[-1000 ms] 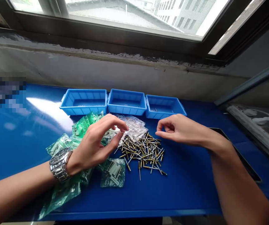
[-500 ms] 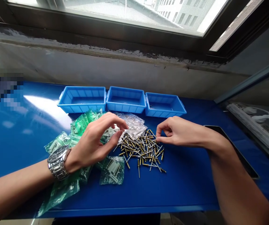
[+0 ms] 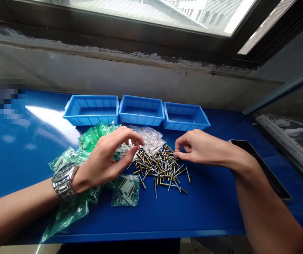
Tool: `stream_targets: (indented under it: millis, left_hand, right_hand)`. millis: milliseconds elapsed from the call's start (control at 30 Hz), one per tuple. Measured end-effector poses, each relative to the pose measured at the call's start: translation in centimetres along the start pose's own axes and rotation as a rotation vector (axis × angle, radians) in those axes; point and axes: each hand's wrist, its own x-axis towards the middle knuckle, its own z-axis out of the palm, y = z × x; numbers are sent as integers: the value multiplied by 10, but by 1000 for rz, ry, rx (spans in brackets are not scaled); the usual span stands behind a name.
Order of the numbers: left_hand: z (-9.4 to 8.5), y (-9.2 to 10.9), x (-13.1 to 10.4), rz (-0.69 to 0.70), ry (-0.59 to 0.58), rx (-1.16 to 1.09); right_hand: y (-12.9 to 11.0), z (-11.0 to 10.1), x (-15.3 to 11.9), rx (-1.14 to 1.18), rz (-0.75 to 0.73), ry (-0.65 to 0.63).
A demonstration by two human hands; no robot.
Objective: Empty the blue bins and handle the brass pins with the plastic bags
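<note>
A loose pile of pop rivets [image 3: 158,165], with silvery shanks and brass-coloured ends, lies on the blue table between my hands. My left hand [image 3: 111,155], wearing a metal watch [image 3: 65,180], hovers at the pile's left side. Its fingers are bent, with a gap between them and the thumb. At the right edge of the rivets, my right hand [image 3: 193,146] has thumb and index finger closed together at the tips. Anything between those tips is too small to make out. Beneath and around my left hand are green plastic bags [image 3: 92,137] with pale parts inside.
Three blue bins stand in a row behind the pile: left [image 3: 93,119], middle [image 3: 141,119] and right [image 3: 185,125]. Clear plastic bags [image 3: 151,137] lie in front of them. A dark flat device [image 3: 273,180] rests under my right forearm. White equipment [image 3: 286,137] sits at the far right.
A rivet at the pile's right edge now lies turned and a little farther right. My right fingertips stay by the pile, and my left hand keeps its pose. The view has shifted slightly.
</note>
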Motion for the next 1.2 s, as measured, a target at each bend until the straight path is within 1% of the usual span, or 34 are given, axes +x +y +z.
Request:
stream_targets:
  millis: [67, 200, 367, 500, 567, 700, 867, 967, 1033, 1200]
  left_hand:
    - [0, 0, 0, 1, -3, -4]
    - [-1, 1, 2, 9, 0, 4]
    - [-1, 2, 3, -9, 3, 33]
    - [-1, 2, 1, -14, -5, 35]
    - [-1, 2, 1, -21, 2, 44]
    - [-1, 1, 1, -40, 39, 91]
    - [-1, 1, 2, -17, 23, 93]
    - [-1, 1, 2, 3, 46, 95]
    - [-1, 1, 1, 10, 66, 91]
    - [-1, 2, 2, 28, 83, 81]
  right_hand:
    - [-1, -2, -1, -19, -16, 23]
    - [-10, -5, -2, -13, -90, 127]
    - [-20, -4, -1, 2, -162, 234]
    - [-25, -2, -1, 24, -192, 331]
    - [-29, 2, 1, 54, -220, 383]
    - [-43, 17, 7, 109, -328, 520]
    - [-56, 36, 13, 165, -427, 654]
    - [-59, 42, 15, 191, -449, 695]
    - [-59, 44, 16, 199, -451, 700]
    - [-57, 46, 18, 224, -441, 623]
